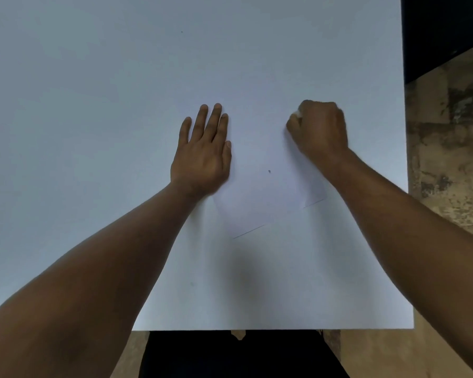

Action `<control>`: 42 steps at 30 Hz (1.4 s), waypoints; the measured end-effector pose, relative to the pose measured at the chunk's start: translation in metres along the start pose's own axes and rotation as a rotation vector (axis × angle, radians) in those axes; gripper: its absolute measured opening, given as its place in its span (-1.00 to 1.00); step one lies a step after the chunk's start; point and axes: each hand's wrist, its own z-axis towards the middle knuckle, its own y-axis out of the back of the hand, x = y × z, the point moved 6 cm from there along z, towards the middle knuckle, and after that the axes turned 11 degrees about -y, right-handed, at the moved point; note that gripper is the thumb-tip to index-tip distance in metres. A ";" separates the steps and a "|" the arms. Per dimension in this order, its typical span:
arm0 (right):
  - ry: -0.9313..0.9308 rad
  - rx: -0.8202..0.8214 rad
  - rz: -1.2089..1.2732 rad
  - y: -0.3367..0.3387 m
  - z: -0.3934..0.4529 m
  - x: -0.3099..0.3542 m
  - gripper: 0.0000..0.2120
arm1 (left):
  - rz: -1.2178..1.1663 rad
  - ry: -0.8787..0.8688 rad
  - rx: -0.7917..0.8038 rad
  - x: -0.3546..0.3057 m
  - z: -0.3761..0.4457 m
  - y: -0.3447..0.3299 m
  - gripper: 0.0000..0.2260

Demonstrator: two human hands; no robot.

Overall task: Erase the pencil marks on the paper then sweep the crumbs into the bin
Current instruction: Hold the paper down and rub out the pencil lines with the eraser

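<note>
A white sheet of paper (260,192) lies tilted on the white table (93,105), hard to tell from the tabletop except along its lower edges. A small dark speck (269,171) sits near the sheet's middle. My left hand (202,156) lies flat with fingers spread on the paper's left side. My right hand (318,128) is curled into a fist at the sheet's upper right, gripping a small white eraser (297,113) that peeks out by the thumb. No bin is in view.
The table's right edge (404,132) runs down beside a mottled brown floor (448,159). A dark object (445,28) fills the top right corner. The table's near edge (257,329) lies just above my dark clothing.
</note>
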 end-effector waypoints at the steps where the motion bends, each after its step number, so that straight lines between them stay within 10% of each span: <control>1: 0.070 -0.013 0.022 -0.003 -0.009 0.013 -0.77 | 0.002 0.000 -0.002 0.000 0.000 0.000 -0.48; 5: 0.252 0.092 0.025 -0.019 -0.039 0.047 -0.80 | -0.002 -0.004 0.004 -0.001 0.000 0.000 -0.47; 12: 0.024 -0.021 0.104 0.005 0.011 -0.024 -0.73 | -0.008 -0.008 0.004 0.000 0.000 -0.001 -0.48; 25: -0.104 0.117 0.657 -0.024 -0.139 0.006 -0.88 | -0.105 0.028 -0.057 -0.001 -0.006 0.015 -0.40; 36: 0.177 0.121 0.322 -0.038 -0.164 0.040 -0.93 | -0.046 0.195 0.003 -0.028 -0.038 -0.013 -0.46; 42: -0.094 0.023 0.070 -0.010 -0.103 -0.066 -0.96 | -0.034 0.199 0.015 -0.028 -0.040 -0.013 -0.45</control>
